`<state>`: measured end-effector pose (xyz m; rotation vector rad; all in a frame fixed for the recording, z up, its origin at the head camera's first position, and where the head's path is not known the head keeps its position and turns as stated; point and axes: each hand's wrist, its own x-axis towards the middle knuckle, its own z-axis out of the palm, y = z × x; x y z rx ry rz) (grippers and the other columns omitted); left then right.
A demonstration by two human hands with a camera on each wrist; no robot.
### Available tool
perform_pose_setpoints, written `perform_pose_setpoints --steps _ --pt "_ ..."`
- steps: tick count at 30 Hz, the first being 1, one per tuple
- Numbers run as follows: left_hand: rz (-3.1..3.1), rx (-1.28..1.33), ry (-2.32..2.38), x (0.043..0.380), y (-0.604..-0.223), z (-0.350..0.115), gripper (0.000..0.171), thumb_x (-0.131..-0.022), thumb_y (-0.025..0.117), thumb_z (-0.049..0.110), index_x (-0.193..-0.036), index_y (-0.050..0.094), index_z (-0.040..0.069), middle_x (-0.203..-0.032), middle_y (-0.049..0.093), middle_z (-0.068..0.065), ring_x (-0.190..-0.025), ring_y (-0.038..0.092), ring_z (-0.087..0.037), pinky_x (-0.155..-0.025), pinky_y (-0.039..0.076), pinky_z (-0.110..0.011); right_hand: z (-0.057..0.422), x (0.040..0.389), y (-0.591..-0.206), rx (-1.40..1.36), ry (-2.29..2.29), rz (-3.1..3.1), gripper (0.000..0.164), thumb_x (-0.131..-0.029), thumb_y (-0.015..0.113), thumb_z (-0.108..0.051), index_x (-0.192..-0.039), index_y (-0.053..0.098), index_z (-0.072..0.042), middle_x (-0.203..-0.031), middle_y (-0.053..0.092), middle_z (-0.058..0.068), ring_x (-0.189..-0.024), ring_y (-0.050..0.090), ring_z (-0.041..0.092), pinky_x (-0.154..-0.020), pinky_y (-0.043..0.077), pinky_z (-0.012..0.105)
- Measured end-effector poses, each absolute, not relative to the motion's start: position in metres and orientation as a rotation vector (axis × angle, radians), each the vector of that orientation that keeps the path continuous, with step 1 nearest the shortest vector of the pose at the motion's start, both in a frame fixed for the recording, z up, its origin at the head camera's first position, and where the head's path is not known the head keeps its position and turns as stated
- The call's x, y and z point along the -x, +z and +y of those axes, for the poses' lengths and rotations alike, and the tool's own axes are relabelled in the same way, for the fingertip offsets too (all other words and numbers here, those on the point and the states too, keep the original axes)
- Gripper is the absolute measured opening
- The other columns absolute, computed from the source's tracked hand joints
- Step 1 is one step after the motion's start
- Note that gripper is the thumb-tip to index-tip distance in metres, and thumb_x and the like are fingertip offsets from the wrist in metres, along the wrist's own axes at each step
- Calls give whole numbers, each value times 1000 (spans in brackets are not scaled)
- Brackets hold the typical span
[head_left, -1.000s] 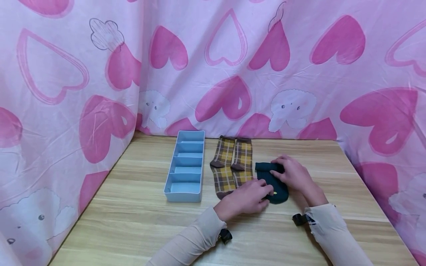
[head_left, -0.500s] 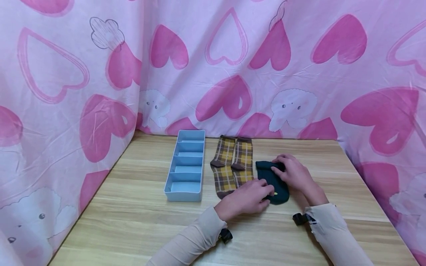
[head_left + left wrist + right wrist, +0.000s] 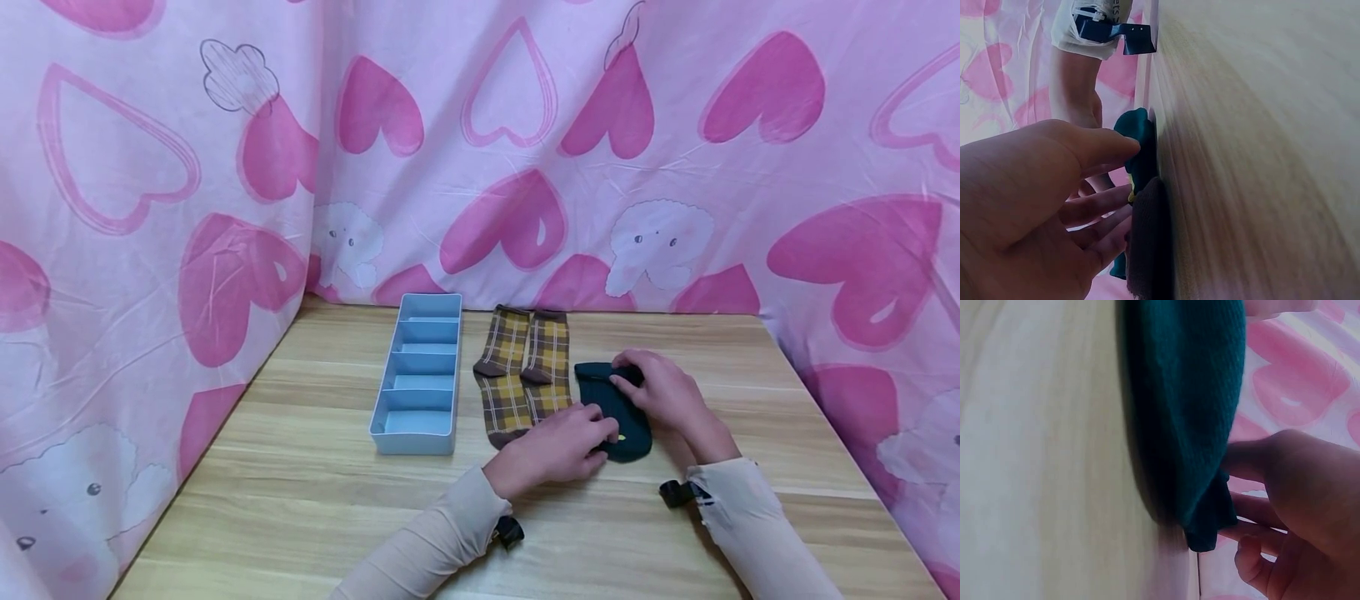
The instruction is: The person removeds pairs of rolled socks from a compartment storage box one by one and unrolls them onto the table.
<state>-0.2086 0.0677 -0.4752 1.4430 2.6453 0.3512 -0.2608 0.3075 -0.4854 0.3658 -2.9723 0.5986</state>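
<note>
A dark green pair of socks [image 3: 626, 419] lies on the table, its far end folded over. At that folded end, my right hand [image 3: 660, 385] pinches the cuff between thumb and fingers; the right wrist view shows the green knit [image 3: 1188, 406] up close beside this hand [image 3: 1300, 500]. My left hand [image 3: 558, 442] rests its fingertips on the near left part of the green socks, covering some of it. In the left wrist view the left hand's fingers [image 3: 1100, 206] are fairly straight against the fabric. Brown-and-yellow plaid socks [image 3: 510, 350] lie flat just left, partly behind the left hand.
A light blue box [image 3: 415, 444] with several compartments in a row stands left of the plaid socks. The wooden table [image 3: 300, 500] ends at a pink heart-patterned curtain [image 3: 502, 100] behind and at both sides. Each wrist carries a black camera mount [image 3: 508, 532].
The folded strip at the far end of the green socks looks a little narrower and slightly farther back. Both hands have stayed nearly in place.
</note>
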Motion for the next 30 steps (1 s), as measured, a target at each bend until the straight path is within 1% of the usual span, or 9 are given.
perform_pose_setpoints --steps 4,10,14,17,20,22,25,27,30 --pt "2648 -1460 362 209 -477 68 21 -108 68 32 -129 68 28 -126 65 5 -108 58 -8 -96 53 -20 307 261 -486 -356 602 -3014 37 -101 79 -29 -132 71 -11 -135 71 18 -122 66 39 -104 55 67" --pt "2632 -1492 383 209 -477 68 20 -107 70 29 -127 69 27 -123 65 4 -104 57 -7 -91 52 -17 306 260 -486 -330 584 -3016 31 -105 73 -28 -131 73 -10 -137 69 18 -123 66 40 -101 56 68" --pt "2631 -1508 380 209 -478 69 20 -107 71 28 -126 70 27 -122 66 4 -103 57 -7 -91 51 -17 305 261 -486 -334 560 -2994 33 -106 71 -28 -129 75 -5 -139 63 20 -125 63 43 -101 56 68" --pt "2633 -1509 375 209 -478 69 19 -107 71 29 -126 70 27 -121 66 5 -103 57 -6 -91 51 -16 303 263 -485 -338 565 -2995 35 -106 71 -26 -131 75 -3 -137 62 20 -124 63 42 -102 56 68" --pt "2630 -1502 381 209 -478 69 19 -106 71 29 -126 70 28 -120 65 6 -102 57 -5 -89 51 -16 303 265 -485 -318 605 -2993 36 -106 72 -24 -137 70 -7 -135 66 20 -120 65 40 -100 57 67" --pt "2627 -1501 388 209 -478 69 19 -106 71 29 -125 70 28 -120 65 6 -101 57 -5 -88 51 -15 304 266 -484 -300 634 -2982 33 -105 72 -23 -135 67 -11 -132 70 20 -117 67 40 -99 57 67" --pt "2628 -1509 389 209 -477 69 19 -106 72 28 -125 70 28 -119 66 6 -100 57 -5 -87 51 -15 306 268 -483 -271 652 -2974 25 -106 72 -20 -130 67 -14 -128 74 19 -114 69 40 -99 57 67" --pt "2630 -1512 387 208 -477 69 19 -106 72 28 -124 70 27 -119 66 6 -100 57 -5 -87 51 -16 307 269 -483 -275 637 -2983 24 -106 72 -21 -128 70 -13 -130 74 18 -115 69 39 -101 56 67" --pt "2631 -1509 386 208 -477 69 19 -106 72 27 -124 70 27 -119 66 6 -101 57 -6 -88 52 -16 309 270 -484 -290 606 -3012 30 -105 73 -25 -131 72 -11 -135 72 18 -119 67 40 -104 55 68"
